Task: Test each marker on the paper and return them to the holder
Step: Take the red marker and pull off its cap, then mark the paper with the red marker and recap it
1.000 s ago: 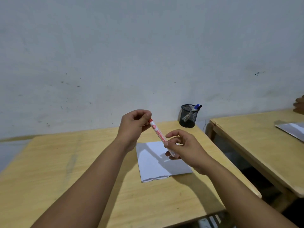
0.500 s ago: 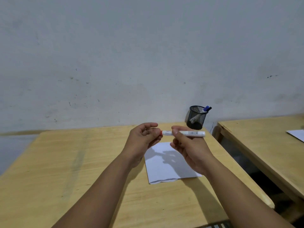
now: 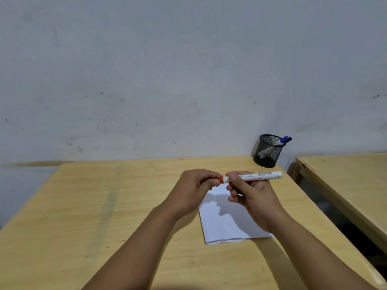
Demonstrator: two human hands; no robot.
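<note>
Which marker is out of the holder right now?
The red-capped marker, held level above the paper by the left hand and right hand. The blue-capped marker sits in the mesh holder.

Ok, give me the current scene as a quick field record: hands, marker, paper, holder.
left hand: grip closed on the red cap end of the marker
right hand: grip closed around the marker barrel
marker: white barrel, red cap, held roughly level above the paper
cap state: red cap at the barrel's left end; seated or parting, cannot tell
paper: white sheet flat on the table, no marks visible
holder: black mesh cup at the table's far right corner
in holder: blue-capped marker, leaning right
table: light wood
</note>
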